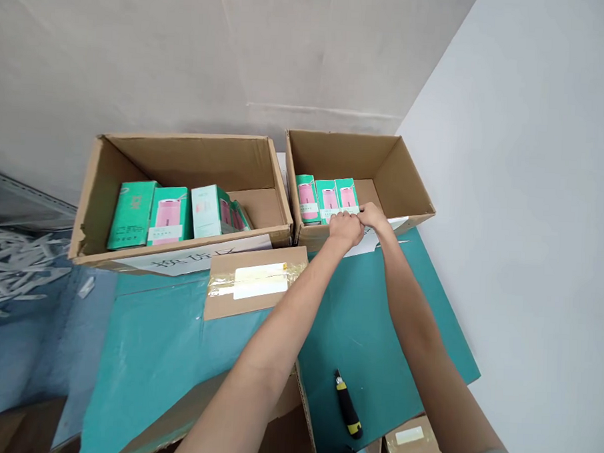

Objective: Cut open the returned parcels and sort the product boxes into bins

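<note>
My left hand (346, 228) is closed at the front edge of the right carton (346, 151), its fingers curled over the rim. Right beside it, my right hand (372, 216) is closed too, with bent fingers reaching inside. Just behind the hands stands a green box with a pink picture (347, 192), its lower part covered by them. To its left are two like boxes, a middle one (328, 197) and an outer one (307, 197). Whether my fingers grip the carton's wall or the nearest green box is hidden.
A left carton (185, 156) holds several green boxes (168, 214). In front lies a taped cardboard piece (256, 308) on the green table (151, 340). A black and yellow utility knife (347, 405) lies nearby. An open carton (293, 423) stands below my left forearm.
</note>
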`<state>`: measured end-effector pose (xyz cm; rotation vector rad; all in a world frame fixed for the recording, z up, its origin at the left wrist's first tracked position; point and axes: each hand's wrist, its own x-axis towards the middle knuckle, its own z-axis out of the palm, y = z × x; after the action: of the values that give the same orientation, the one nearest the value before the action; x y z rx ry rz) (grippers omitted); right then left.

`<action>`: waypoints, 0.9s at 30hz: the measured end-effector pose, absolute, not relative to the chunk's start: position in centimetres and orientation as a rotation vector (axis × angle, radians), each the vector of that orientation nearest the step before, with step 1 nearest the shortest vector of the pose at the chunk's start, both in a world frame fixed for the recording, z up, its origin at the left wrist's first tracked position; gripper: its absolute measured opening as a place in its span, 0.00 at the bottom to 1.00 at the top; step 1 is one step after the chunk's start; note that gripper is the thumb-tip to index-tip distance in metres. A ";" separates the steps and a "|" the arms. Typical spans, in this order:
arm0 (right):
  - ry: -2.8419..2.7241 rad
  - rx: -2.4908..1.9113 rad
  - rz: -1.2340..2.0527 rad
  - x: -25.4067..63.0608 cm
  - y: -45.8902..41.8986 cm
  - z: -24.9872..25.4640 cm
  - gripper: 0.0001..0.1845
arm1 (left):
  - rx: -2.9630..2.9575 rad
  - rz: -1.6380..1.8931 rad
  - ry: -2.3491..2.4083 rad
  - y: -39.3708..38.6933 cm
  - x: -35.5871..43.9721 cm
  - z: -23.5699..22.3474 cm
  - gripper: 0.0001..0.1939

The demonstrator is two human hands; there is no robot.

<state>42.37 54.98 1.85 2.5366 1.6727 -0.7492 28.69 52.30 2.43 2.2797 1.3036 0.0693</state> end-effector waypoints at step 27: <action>2.377 3.004 -1.021 33.3 19.5 -7.4 0.34 | 1.339 1.151 2.137 11.8 -13.8 -0.6 0.35</action>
<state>33.33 19.47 -7.39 3.0037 2.3774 -1.0207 -13.78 11.77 -0.65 1.3388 2.1375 1.1507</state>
